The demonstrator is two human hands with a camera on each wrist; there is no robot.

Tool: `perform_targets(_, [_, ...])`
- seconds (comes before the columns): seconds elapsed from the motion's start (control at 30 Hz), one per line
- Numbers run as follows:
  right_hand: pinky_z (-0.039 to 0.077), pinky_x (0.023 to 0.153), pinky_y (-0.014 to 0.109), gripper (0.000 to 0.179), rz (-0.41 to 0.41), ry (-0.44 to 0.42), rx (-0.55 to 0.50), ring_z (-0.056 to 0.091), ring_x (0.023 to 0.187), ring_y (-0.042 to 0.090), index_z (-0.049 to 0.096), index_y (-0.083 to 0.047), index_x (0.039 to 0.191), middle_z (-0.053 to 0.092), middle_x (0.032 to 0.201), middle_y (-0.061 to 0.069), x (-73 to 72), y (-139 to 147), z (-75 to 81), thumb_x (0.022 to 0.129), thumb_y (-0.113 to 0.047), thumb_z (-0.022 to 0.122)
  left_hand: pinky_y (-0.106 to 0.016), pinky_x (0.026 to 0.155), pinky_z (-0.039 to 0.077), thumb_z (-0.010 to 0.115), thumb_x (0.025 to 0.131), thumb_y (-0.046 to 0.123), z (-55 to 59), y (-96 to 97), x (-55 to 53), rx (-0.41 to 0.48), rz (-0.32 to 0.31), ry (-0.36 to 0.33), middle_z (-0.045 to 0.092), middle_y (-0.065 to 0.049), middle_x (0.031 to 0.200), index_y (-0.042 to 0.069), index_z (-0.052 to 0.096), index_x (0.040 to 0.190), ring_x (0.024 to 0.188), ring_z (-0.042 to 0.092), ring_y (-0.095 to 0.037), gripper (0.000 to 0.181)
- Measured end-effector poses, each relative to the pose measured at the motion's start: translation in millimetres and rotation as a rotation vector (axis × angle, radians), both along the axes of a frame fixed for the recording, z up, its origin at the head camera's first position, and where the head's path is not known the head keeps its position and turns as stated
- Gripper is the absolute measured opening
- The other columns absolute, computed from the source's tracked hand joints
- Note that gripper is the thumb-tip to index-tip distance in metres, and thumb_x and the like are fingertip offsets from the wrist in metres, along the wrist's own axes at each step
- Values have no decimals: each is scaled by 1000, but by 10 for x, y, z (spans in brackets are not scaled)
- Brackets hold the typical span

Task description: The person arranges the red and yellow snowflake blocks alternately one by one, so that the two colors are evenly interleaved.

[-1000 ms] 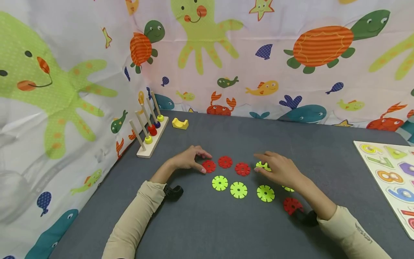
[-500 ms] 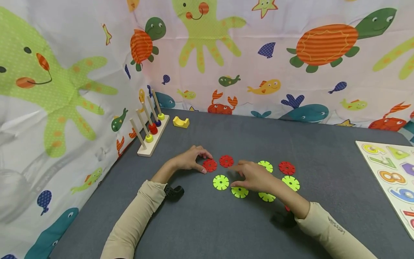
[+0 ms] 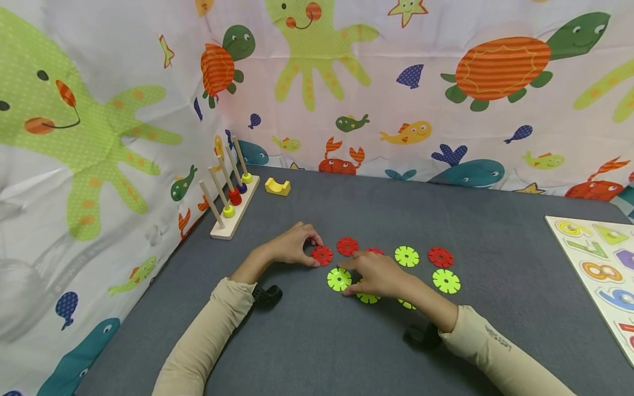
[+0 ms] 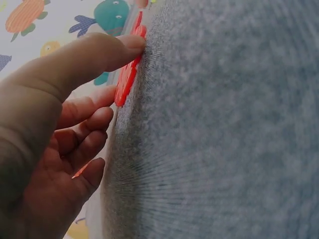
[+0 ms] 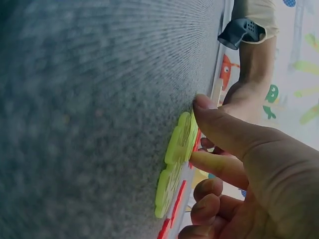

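My left hand rests at the left end of a row of flat notched plastic discs, thumb and index finger pinching the edges of a red disc. The left wrist view shows that red disc flat on the table between thumb and finger. My right hand reaches across the discs and pinches a yellow-green disc by its right side. In the right wrist view, thumb and index finger meet the rim of this yellow-green disc. Another red disc lies between the hands; my right hand partly covers a yellow-green disc.
A yellow-green disc, a red disc and another yellow-green disc lie to the right. At the back left stand a peg stacker and a yellow block. A number puzzle board lies at the right edge.
My right hand has moved left across the discs, from the upper right yellow-green disc to the leftmost one. My left hand has stayed at its red disc, its fingers drawing in on it.
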State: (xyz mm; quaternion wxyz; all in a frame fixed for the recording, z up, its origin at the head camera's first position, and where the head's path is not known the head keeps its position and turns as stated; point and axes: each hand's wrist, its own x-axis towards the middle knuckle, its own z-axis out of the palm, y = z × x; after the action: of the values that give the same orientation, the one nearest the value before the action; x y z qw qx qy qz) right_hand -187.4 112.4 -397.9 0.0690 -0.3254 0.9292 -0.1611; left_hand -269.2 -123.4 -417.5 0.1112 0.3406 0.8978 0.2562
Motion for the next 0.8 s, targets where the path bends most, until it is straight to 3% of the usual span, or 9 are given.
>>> perform_targets(0.2, [35,46,25,55,15,-33,-3,43,60,7,63,-21,120,61,86,-2,-26,6,-18,71,-43,75,-29,82,36,79,69,37,-29,-10,-21,18,-53,8,54,3,95,15,63,107,91,41,-12,46])
perform_targets(0.37, [35,47,23,52,39,-38,-27,45,62,6,64,-21,119,65,91,-2,-36,16,-24,72,-40,75,-29,80,37,79,70,34,-27,14,-42,54,-109,38,56,2,92,16,66,103,89,44,-12,40])
perform_targets(0.67, [46,59,25,44,69,-14,-57,60,83,10,67,-19,114,68,107,-1,-31,20,-30,74,-35,75,-27,77,38,79,68,34,-47,2,-33,50,-78,91,57,2,89,14,66,98,85,45,-11,39])
perform_targets(0.8, [46,60,25,42,62,-8,-47,58,79,8,68,-18,112,67,107,-2,-25,4,-29,74,-35,75,-25,75,38,79,67,35,-40,-5,-17,39,-64,109,57,1,89,13,65,97,84,44,-11,39])
